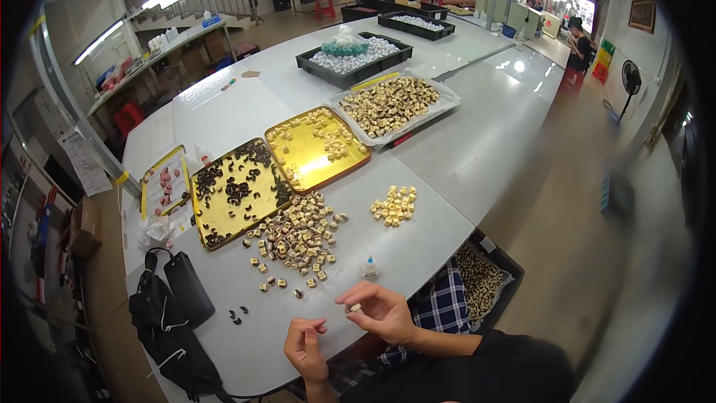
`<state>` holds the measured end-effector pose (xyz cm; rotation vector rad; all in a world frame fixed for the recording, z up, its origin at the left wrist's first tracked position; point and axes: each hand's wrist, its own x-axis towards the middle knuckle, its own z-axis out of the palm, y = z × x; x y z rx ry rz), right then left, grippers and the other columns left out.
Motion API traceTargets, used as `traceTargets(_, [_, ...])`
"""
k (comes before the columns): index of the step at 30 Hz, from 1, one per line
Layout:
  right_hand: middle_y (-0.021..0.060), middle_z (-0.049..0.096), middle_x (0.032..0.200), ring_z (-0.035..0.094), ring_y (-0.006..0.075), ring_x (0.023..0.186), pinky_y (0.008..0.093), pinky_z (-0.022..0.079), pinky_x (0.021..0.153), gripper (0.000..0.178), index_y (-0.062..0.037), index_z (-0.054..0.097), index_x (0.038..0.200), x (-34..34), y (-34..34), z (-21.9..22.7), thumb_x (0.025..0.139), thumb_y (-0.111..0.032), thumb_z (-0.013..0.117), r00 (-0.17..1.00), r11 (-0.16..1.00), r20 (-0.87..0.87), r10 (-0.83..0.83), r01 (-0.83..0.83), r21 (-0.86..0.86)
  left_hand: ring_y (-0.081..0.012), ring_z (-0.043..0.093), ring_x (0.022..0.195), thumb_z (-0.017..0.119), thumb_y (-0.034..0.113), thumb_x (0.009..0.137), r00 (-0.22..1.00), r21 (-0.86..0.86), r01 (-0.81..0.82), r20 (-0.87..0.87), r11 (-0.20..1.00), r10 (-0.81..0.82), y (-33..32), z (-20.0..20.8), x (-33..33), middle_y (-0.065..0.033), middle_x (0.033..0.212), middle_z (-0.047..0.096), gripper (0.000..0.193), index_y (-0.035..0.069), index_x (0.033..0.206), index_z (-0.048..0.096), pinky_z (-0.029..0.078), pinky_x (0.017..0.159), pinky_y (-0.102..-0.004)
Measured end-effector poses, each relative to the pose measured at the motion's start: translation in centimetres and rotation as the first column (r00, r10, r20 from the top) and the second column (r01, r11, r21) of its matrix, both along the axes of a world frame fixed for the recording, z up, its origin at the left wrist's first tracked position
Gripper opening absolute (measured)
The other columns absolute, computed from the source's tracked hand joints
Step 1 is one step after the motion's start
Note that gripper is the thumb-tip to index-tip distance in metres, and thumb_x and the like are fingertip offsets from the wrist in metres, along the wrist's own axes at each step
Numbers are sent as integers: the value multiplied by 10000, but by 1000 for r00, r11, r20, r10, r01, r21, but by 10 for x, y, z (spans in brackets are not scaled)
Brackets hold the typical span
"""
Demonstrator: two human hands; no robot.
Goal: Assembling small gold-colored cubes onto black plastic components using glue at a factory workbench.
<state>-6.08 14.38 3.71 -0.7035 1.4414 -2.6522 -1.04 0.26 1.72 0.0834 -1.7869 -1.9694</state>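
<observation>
Just past the table's near edge, my right hand (388,315) pinches a small cream-coloured piece (355,307) between thumb and fingertips. To its left, my left hand (306,348) has its fingers curled, thumb and forefinger tips close together; whatever they hold, if anything, is too small to make out. A small white bottle with a blue tip (370,267) stands on the table beyond my right hand. Farther off lies a heap of small cream-and-dark pieces (298,230), a few scattered toward me. A smaller pile of cream pieces (394,206) sits right of it.
Gold trays hold black crescent pieces (239,192) and cream pieces (335,145). A lined tray of finished-looking pieces (388,106) and a black tray (354,63) lie beyond. At left are a black bag (168,328) and loose black crescents (236,319). A bin (481,280) stands at right.
</observation>
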Motion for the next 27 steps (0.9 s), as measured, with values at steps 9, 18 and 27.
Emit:
traceTargets(9, [184, 624, 964, 596, 199, 854, 295, 489, 749, 228, 49, 573, 1013, -3, 22, 28, 797, 27, 644, 999, 1000, 31, -19, 19, -1, -137, 437, 714, 471, 151, 910, 1000, -61, 6, -2, 998, -6, 1, 0, 3, -68, 771, 486, 242, -45, 803, 564, 361, 671, -255])
traceTargets(18, [203, 623, 837, 631, 202, 678, 265, 527, 589, 155, 24, 567, 892, -27, 42, 39, 783, -15, 670, 977, 975, 37, -211, 213, -60, -145, 439, 718, 469, 138, 899, 1000, -96, 17, -3, 995, -18, 1, -4, -3, -78, 775, 488, 228, -48, 812, 568, 359, 674, -253])
traceTargets(27, [196, 620, 834, 631, 208, 725, 297, 550, 632, 165, 37, 569, 879, -24, 49, 35, 747, 35, 669, 988, 980, 2, -153, 152, -130, -149, 446, 716, 475, 132, 896, 999, -115, 32, -27, 993, -36, -2, -4, 0, -86, 778, 503, 214, -45, 828, 573, 362, 678, -254])
